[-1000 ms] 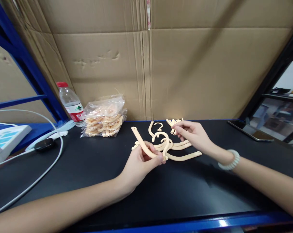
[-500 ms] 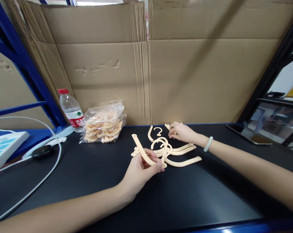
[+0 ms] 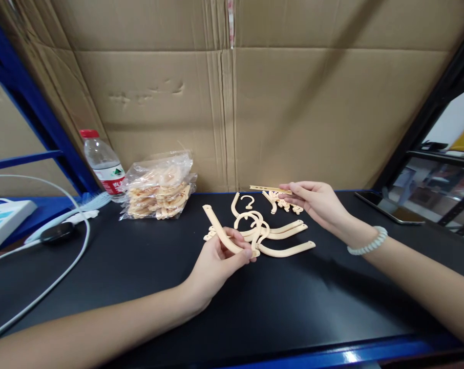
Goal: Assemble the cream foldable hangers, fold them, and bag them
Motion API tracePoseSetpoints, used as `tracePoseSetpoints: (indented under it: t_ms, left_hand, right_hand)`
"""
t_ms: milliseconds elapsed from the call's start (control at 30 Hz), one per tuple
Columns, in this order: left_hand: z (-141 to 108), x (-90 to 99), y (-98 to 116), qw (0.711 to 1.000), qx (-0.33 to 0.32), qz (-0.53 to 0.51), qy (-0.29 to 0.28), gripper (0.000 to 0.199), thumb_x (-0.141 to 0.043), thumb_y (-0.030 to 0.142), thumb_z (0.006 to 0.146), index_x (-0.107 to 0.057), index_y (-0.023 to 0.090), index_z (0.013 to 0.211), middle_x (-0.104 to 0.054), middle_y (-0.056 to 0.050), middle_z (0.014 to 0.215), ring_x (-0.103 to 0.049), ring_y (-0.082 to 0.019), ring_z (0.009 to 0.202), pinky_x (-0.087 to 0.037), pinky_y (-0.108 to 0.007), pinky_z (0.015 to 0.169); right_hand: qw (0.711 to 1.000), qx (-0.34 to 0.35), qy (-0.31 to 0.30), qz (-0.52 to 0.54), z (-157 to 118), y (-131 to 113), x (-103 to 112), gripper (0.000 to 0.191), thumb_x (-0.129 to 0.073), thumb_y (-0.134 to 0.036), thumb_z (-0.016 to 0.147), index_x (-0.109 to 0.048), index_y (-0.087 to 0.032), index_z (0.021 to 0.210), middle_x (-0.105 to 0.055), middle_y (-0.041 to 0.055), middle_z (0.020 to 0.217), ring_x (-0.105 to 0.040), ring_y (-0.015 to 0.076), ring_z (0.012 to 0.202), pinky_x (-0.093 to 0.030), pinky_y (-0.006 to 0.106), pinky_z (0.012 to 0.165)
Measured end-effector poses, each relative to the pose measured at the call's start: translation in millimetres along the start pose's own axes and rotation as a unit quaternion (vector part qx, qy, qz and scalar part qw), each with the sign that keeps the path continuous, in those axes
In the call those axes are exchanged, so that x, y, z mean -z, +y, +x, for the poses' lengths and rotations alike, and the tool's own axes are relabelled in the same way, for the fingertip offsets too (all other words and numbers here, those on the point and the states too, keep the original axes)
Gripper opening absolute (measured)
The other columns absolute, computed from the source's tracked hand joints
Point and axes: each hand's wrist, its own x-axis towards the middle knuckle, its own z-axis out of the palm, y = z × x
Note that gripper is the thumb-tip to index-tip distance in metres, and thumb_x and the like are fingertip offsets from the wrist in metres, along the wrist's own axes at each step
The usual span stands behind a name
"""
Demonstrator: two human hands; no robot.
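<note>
My left hand [image 3: 224, 256] is closed round a cream curved hanger arm [image 3: 217, 224], whose free end slants up to the left. At its lower end the arm meets a hook piece near my fingertips. My right hand [image 3: 316, 202], raised at the right, pinches another hanger arm [image 3: 265, 188], seen edge-on and pointing left. Between the hands lie several hanger arms [image 3: 289, 251] and hooks, partly overlapping. A loose hanger hook [image 3: 248, 201] rests farther back beside a single hanger arm [image 3: 235, 205]. Below my right fingers is a pile of cream hanger parts [image 3: 283, 202].
A clear plastic bag [image 3: 159, 189] of cream parts stands at back left, beside a red-capped water bottle [image 3: 105, 164]. A white cable [image 3: 84, 241] loops over the black table [image 3: 293, 312] at left. A dark flat device [image 3: 389, 207] lies at right. Cardboard [image 3: 312, 118] walls the back.
My right hand has lifted a hanger arm from the pile at the back and moved right and toward me, uncovering the parts there. My left hand keeps its hold; the view has shifted slightly.
</note>
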Motion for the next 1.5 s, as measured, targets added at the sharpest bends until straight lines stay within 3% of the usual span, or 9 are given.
tracePoseSetpoints:
  t_ms: [167,300,433,600,767,1033,1500]
  left_hand:
    - [0.3,-1.1,0.9,1.000,-0.004,0.000,0.000,0.032,-0.080,0.021,0.068,-0.053,0.016,0.084,-0.063,0.002,0.076,-0.064,-0.013,0.073,-0.050,-0.028,0.077]
    - [0.7,-0.6,0.4,1.000,-0.003,0.007,0.001,0.034,-0.081,0.021,0.068,-0.051,0.017,0.084,-0.062,0.003,0.076,-0.062,-0.011,0.071,-0.049,-0.026,0.076]
    - [0.9,0.5,-0.3,1.000,-0.006,0.023,-0.004,0.033,-0.079,0.022,0.070,-0.051,0.017,0.085,-0.062,0.003,0.077,-0.061,-0.011,0.073,-0.048,-0.025,0.077]
    - [2.0,1.5,0.8,0.996,-0.061,0.056,-0.020,0.028,-0.078,0.024,0.069,-0.051,0.018,0.076,-0.060,0.003,0.077,-0.064,-0.015,0.081,-0.050,-0.029,0.081]
    - [3.2,2.2,0.8,0.994,-0.075,0.078,-0.017,0.025,-0.076,0.023,0.070,-0.052,0.019,0.075,-0.062,0.002,0.077,-0.065,-0.016,0.080,-0.053,-0.030,0.079]
    - [1.4,3.4,0.3,0.994,-0.060,0.081,-0.035,0.023,-0.074,0.019,0.073,-0.052,0.019,0.081,-0.067,0.000,0.081,-0.067,-0.016,0.083,-0.053,-0.030,0.083]
    - [2.3,3.8,-2.3,0.991,-0.072,0.105,-0.048,0.028,-0.074,0.017,0.072,-0.049,0.019,0.085,-0.063,0.003,0.082,-0.067,-0.016,0.085,-0.054,-0.030,0.082]
  right_hand:
    - [0.999,-0.020,0.027,0.022,-20.4,4.7,-8.2,0.029,-0.085,-0.028,0.063,-0.070,-0.016,0.085,-0.070,0.0074,0.091,-0.068,0.0197,0.083,-0.057,0.037,0.087]
    - [0.992,-0.060,0.011,0.108,-29.6,8.6,-15.2,0.043,-0.085,-0.019,0.061,-0.061,-0.022,0.097,-0.066,0.0007,0.089,-0.068,0.0172,0.086,-0.055,0.035,0.091]
    - [0.985,-0.100,-0.050,0.133,-44.2,11.5,-27.4,0.034,-0.082,-0.021,0.066,-0.060,-0.021,0.092,-0.064,0.0001,0.093,-0.067,0.0208,0.097,-0.052,0.037,0.095]
    - [0.985,-0.101,-0.136,0.040,-60.2,19.4,-39.2,0.032,-0.082,-0.023,0.068,-0.064,-0.017,0.093,-0.069,0.0036,0.090,-0.068,0.0187,0.087,-0.053,0.035,0.088]
    - [0.977,-0.114,-0.177,0.032,-66.6,18.9,-43.5,0.028,-0.080,-0.026,0.069,-0.067,-0.017,0.092,-0.072,0.0052,0.090,-0.069,0.0200,0.087,-0.054,0.037,0.087]
    - [0.980,-0.091,-0.178,0.012,-68.4,17.5,-45.7,0.023,-0.078,-0.025,0.071,-0.068,-0.016,0.090,-0.071,0.0049,0.090,-0.067,0.0194,0.087,-0.054,0.035,0.084]
    - [0.982,-0.069,-0.174,-0.006,-69.2,9.8,-47.1,0.018,-0.074,-0.018,0.071,-0.071,-0.018,0.088,-0.072,0.0028,0.085,-0.068,0.0165,0.080,-0.057,0.027,0.071]
